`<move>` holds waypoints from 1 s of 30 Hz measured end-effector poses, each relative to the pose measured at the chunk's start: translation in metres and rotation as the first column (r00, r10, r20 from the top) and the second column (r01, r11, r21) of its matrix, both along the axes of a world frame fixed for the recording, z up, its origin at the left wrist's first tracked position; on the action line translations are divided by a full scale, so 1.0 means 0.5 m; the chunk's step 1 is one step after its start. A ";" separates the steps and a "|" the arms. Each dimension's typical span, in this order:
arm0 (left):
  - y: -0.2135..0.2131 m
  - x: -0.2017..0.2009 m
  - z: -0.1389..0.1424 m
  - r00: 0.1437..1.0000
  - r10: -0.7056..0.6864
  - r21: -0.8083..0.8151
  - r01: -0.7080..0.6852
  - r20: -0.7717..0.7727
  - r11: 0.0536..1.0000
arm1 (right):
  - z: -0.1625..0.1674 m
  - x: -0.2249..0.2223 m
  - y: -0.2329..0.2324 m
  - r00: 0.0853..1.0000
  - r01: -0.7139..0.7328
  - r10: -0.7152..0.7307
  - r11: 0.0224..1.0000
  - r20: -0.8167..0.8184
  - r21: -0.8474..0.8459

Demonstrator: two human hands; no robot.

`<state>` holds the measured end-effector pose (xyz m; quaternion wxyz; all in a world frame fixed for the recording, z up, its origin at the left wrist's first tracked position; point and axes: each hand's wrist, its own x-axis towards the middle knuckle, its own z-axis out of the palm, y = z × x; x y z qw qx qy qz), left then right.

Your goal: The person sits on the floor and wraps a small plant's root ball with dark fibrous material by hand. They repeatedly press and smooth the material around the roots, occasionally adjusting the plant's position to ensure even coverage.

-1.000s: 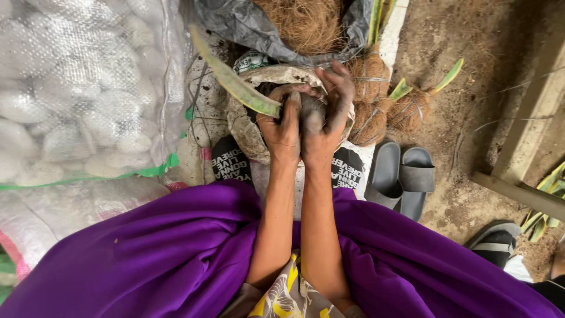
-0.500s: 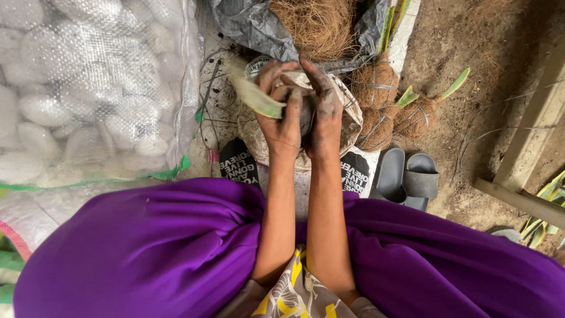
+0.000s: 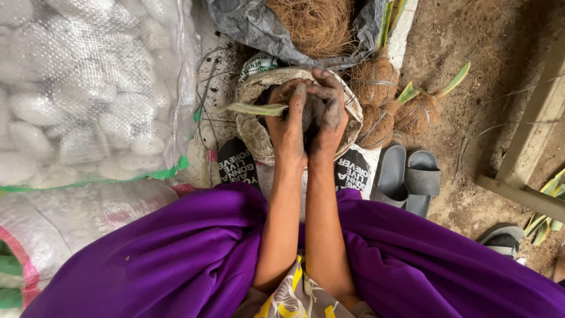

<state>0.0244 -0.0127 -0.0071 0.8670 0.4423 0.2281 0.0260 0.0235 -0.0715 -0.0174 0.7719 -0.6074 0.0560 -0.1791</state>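
Where the frame begins at the far left, a clear woven plastic sack packed with white oval lumps (image 3: 88, 88) fills the upper corner, and a second pale woven sack with pink and green stripes (image 3: 70, 229) lies below it against the purple cloth (image 3: 147, 259) draped over the person's lap. Just right of the sacks, a long pale green leaf (image 3: 253, 109) sticks out leftward from between the hands. The left hand (image 3: 289, 121) has its soil-stained fingers (image 3: 297, 94) curled tight around a dark, soil-covered ball of roots (image 3: 312, 115), which sits over the round, dirt-crusted open bag of soil (image 3: 259, 138) on the ground between the person's black printed sandals (image 3: 235, 165). The right hand (image 3: 328, 112) presses against the same ball from the other side, its fingers closed over the top and touching those of the left. Above the hands, a grey plastic sheet holding brown coconut fibre (image 3: 312, 23) lies open. Further right, three wrapped balls of brown fibre with green leaves (image 3: 376, 82) rest together on the bare earth floor (image 3: 471, 35), a pair of grey slide sandals (image 3: 406, 176) stands near them, and a wooden beam (image 3: 529, 159) crosses the right edge.
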 end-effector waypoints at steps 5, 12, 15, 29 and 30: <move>-0.010 -0.004 -0.021 0.999 0.025 -0.069 -0.022 0.043 0.997 | -0.016 -0.008 0.000 0.988 0.037 -0.032 0.999 -0.149 0.029; 0.013 -0.005 -0.039 0.966 -0.077 0.088 0.056 0.246 0.995 | 0.004 -0.010 0.008 1.000 0.024 -0.023 0.990 0.009 -0.141; 0.018 -0.005 -0.028 0.940 -0.121 0.147 0.077 0.318 0.986 | 0.025 0.000 0.001 0.995 -0.029 0.040 0.993 -0.093 0.114; 0.042 0.003 -0.009 0.888 -0.306 0.507 0.099 0.343 0.856 | 0.052 -0.001 -0.013 0.963 -0.122 0.249 0.739 -0.100 0.663; 0.038 0.008 -0.013 0.860 -0.335 0.613 0.034 0.385 0.790 | 0.049 -0.003 -0.019 0.959 -0.132 0.256 0.787 -0.123 0.603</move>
